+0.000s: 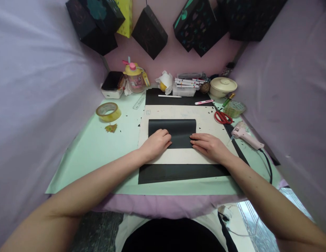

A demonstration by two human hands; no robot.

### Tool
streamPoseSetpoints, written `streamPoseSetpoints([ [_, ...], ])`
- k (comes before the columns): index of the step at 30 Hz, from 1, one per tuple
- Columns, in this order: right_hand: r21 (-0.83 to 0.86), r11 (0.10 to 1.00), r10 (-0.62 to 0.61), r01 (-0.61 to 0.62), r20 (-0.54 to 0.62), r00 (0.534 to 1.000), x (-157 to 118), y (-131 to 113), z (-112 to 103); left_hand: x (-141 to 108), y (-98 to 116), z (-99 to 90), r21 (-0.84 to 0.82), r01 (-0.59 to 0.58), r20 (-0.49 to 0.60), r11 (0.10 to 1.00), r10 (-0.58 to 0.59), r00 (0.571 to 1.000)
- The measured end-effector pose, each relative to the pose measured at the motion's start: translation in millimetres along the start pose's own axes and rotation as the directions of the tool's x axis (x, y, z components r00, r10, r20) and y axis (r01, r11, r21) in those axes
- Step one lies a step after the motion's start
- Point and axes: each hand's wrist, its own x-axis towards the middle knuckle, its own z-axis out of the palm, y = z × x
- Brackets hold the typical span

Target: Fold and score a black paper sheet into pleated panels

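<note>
A sheet of black paper (176,131), bent over into a fold along its far side, lies on a cream board (178,156). My left hand (158,141) rests on the paper's left part with its fingers curled and pressed down against it. At the right edge of the paper, my right hand (206,144) lies low with its fingers stretched out. Those fingertips touch the paper's edge. Larger black sheeting (184,173) shows under the board at front and back.
A tape roll (108,112) and a dry leaf (111,128) lie left. Red-handled scissors (223,118), a pink cutter (204,102) and a corded glue gun (247,137) lie right. Behind are a white pen (169,96), markers (188,82), a lidded bowl (223,87) and a bottle (135,78).
</note>
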Motion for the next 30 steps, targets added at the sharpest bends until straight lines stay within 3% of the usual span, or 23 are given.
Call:
streamPoseSetpoints([
  [10, -0.011, 1.0, -0.007, 0.007, 0.006, 1.0, 2, -2, -1, -2, 1, 6.2, -0.05, 0.048, 0.045, 0.998, -0.046, 0.998],
  [16, -0.036, 0.999, -0.01, 0.011, 0.039, 0.999, 4, -3, -5, -2, -2, 11.9, -0.027, 0.024, -0.016, 0.999, -0.025, 1.0],
  [19, -0.072, 0.997, -0.016, 0.024, 0.107, 0.994, 16, -15, -16, -3, -5, 14.0, -0.036, 0.021, 0.004, 0.999, -0.021, 1.0],
  [22, -0.072, 0.997, -0.012, 0.016, 0.052, 0.999, 41, -39, -22, -2, -5, 12.8, -0.065, 0.033, 0.07, 0.997, -0.028, 0.997],
  [25, 0.008, 0.999, -0.052, 0.052, 0.005, 0.999, 70, -58, -10, -1, -4, 10.9, -0.089, 0.05, 0.117, 0.995, -0.039, 0.992],
  [30, 0.11, 0.992, 0.037, -0.057, 0.174, 0.984, 93, -53, 29, 1, -2, 9.3, -0.107, 0.096, 0.158, 0.99, -0.078, 0.984],
])
